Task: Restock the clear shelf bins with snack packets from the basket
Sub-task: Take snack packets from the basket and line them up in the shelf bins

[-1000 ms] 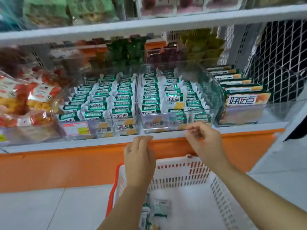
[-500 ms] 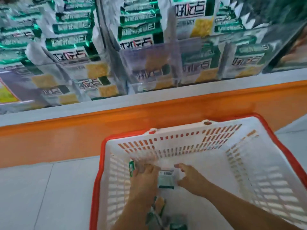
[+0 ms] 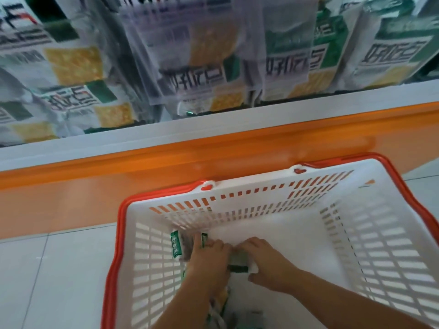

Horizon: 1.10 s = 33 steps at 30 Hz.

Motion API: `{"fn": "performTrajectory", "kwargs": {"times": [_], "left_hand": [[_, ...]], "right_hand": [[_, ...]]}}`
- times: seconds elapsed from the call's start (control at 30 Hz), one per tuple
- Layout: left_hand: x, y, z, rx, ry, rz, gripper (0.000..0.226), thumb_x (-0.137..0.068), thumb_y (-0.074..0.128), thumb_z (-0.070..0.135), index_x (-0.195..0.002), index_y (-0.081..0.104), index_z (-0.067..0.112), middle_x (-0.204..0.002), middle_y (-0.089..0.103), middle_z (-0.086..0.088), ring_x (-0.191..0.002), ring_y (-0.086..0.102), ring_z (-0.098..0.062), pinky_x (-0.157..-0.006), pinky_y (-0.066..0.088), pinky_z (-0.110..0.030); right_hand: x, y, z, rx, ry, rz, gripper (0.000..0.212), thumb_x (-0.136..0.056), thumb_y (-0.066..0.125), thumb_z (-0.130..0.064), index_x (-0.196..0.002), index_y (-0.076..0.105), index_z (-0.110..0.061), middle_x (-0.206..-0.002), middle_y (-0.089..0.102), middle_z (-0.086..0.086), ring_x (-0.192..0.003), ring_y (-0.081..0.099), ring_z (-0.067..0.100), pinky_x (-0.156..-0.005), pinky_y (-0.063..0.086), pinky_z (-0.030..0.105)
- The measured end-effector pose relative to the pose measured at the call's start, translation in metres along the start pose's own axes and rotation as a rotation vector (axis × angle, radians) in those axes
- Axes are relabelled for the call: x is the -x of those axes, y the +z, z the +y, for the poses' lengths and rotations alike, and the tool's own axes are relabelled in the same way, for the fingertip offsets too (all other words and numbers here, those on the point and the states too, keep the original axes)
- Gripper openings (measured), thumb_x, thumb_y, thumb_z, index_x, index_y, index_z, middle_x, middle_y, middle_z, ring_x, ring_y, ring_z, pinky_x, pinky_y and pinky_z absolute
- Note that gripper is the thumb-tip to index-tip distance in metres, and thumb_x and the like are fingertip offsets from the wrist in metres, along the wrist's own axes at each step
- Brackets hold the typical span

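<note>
1. Reaching down into the white slotted plastic basket [image 3: 380,233] with the orange-red rim, both hands are low inside it, near its left wall.
2. The right hand [image 3: 270,267] lies over a small green-and-white snack packet [image 3: 238,262]. Its fingers are curled close together across the top and the thumb sits apart below, so the packet is pinched between them.
3. The left hand [image 3: 209,264] touches the left side of that packet. Its fingers are bent downward, close together, onto other green snack packets [image 3: 175,245] standing against the left wall. Whether it grips any of them cannot be told.
4. More packets lie under the left forearm, too blurred to describe.
5. Above, the clear plastic shelf bins [image 3: 147,67] are packed with green, white and yellow packets. They stand behind a white shelf edge [image 3: 213,134] over an orange base panel [image 3: 71,198].
6. The basket stands on pale grey floor tiles [image 3: 59,281], just beside the orange panel.
</note>
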<state>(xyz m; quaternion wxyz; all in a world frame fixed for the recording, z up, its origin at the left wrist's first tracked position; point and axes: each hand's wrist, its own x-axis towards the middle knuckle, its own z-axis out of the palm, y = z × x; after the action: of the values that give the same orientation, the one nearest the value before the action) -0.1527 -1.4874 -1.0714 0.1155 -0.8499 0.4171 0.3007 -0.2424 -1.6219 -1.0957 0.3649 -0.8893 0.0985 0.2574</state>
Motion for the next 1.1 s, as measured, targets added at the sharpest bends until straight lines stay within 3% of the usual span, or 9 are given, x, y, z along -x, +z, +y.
{"fn": "performTrajectory", "kwargs": {"times": [0.2, 0.33, 0.47, 0.63, 0.77, 0.87, 0.97, 1.03, 1.1], "left_hand": [[0.019, -0.037, 0.006, 0.897, -0.171, -0.058, 0.029, -0.097, 0.044, 0.032, -0.123, 0.054, 0.026, -0.107, 0.061, 0.003, -0.081, 0.055, -0.009, -0.074, 0.048, -0.024], [0.038, -0.084, 0.009, 1.339, -0.319, 0.013, 0.029, -0.097, 0.047, 0.042, -0.086, 0.059, 0.018, -0.082, 0.057, 0.002, -0.077, 0.056, -0.014, -0.080, 0.050, -0.030], [0.073, -0.122, 0.015, 1.352, -0.105, 0.050, 0.034, -0.088, 0.059, 0.050, -0.106, 0.055, 0.021, -0.110, 0.064, 0.003, -0.106, 0.059, -0.021, -0.094, 0.049, -0.036], [0.118, -0.162, 0.028, 1.257, 0.043, 0.216, 0.041, -0.072, 0.074, 0.047, -0.101, 0.062, 0.021, -0.093, 0.069, -0.007, -0.088, 0.064, -0.022, -0.087, 0.051, -0.042], [0.148, -0.193, 0.039, 1.520, 0.137, 0.301, 0.053, -0.068, 0.078, 0.035, -0.109, 0.059, 0.007, -0.100, 0.066, -0.027, -0.090, 0.066, -0.037, -0.083, 0.051, -0.045], [0.167, -0.221, 0.047, 1.573, 0.212, 0.307, 0.030, -0.084, 0.069, 0.024, -0.108, 0.057, 0.011, -0.092, 0.071, -0.013, -0.085, 0.068, -0.022, -0.083, 0.052, -0.039], [0.185, -0.249, 0.052, 1.345, 0.263, 0.442, 0.038, -0.074, 0.077, 0.039, -0.104, 0.058, 0.025, -0.106, 0.069, 0.001, -0.100, 0.066, -0.019, -0.096, 0.048, -0.044], [0.202, -0.268, 0.056, 1.203, 0.292, 0.585, 0.036, -0.080, 0.074, 0.034, -0.109, 0.054, 0.032, -0.107, 0.064, 0.006, -0.094, 0.065, -0.010, -0.081, 0.051, -0.024], [0.210, -0.286, 0.058, 1.098, 0.320, 0.703, 0.038, -0.084, 0.070, 0.031, -0.117, 0.052, 0.035, -0.104, 0.067, 0.001, -0.087, 0.066, -0.011, -0.070, 0.051, -0.024]], "right_hand": [[0.027, -0.038, -0.017, -0.406, 0.071, 0.112, 0.033, -0.085, 0.068, -0.021, -0.107, 0.045, -0.032, -0.099, 0.066, -0.002, -0.087, 0.063, 0.007, -0.078, 0.053, 0.018], [0.062, -0.079, -0.044, -0.460, 0.018, 0.209, 0.021, -0.094, 0.056, -0.029, -0.108, 0.042, -0.033, -0.089, 0.059, -0.017, -0.076, 0.061, -0.002, -0.062, 0.048, 0.014], [0.097, -0.115, -0.070, -0.444, 0.015, 0.319, 0.017, -0.094, 0.052, -0.037, -0.109, 0.043, -0.037, -0.096, 0.066, -0.008, -0.088, 0.065, 0.010, -0.077, 0.056, 0.033], [0.146, -0.151, -0.107, -0.423, -0.091, 0.488, 0.024, -0.093, 0.053, -0.037, -0.115, 0.048, -0.028, -0.062, 0.052, -0.017, -0.053, 0.050, -0.004, -0.051, 0.036, 0.015], [0.177, -0.170, -0.134, -0.787, -0.178, 0.519, 0.049, -0.079, 0.074, -0.017, -0.116, 0.044, -0.029, -0.101, 0.066, -0.007, -0.084, 0.068, 0.009, -0.073, 0.058, 0.029], [0.195, -0.186, -0.152, -0.854, -0.215, 0.648, 0.042, -0.075, 0.077, -0.013, -0.104, 0.050, -0.027, -0.096, 0.070, -0.002, -0.087, 0.069, 0.016, -0.082, 0.056, 0.041], [0.215, -0.210, -0.167, -0.706, -0.345, 0.786, 0.032, -0.081, 0.071, -0.011, -0.096, 0.049, -0.030, -0.081, 0.059, -0.006, -0.072, 0.060, -0.003, -0.070, 0.049, 0.024], [0.230, -0.229, -0.179, -0.510, -0.410, 0.830, 0.032, -0.085, 0.066, -0.009, -0.094, 0.047, -0.033, -0.080, 0.047, -0.006, -0.062, 0.048, -0.006, -0.060, 0.040, 0.011], [0.239, -0.246, -0.189, -0.361, -0.457, 0.807, 0.037, -0.086, 0.066, -0.009, -0.096, 0.047, -0.040, -0.085, 0.048, -0.007, -0.069, 0.047, -0.004, -0.065, 0.041, 0.012]]}}
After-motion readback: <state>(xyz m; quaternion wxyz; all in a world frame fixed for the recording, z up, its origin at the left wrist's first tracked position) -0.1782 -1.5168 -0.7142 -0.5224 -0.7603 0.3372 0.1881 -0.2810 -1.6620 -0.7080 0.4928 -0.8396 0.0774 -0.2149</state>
